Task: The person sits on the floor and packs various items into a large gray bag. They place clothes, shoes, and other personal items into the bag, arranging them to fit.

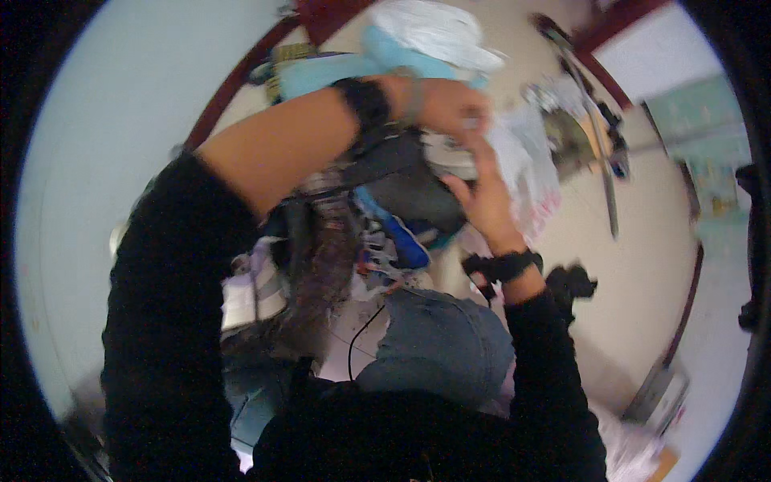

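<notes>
A pale shoe [449,158] lies at the far end of a pile, with both of my hands at it. My left hand [449,105] reaches over it from above, its fingers blurred. My right hand [491,196] is at its right side, thumb and fingers spread around the shoe's edge; whether it grips is unclear. Just below is a dark grey item [403,181], perhaps a bag or cloth. A blue sports shoe [406,241] with laces lies nearer me, and a white and lilac shoe [256,289] is at the left.
A white translucent plastic bag [524,162] lies right of my hands. Beyond them are light blue items under a white plastic bag [427,27]. A long thin pole [596,138] crosses the floor at the right. A wall [120,108] stands at the left; a black cable [352,346] runs near my legs.
</notes>
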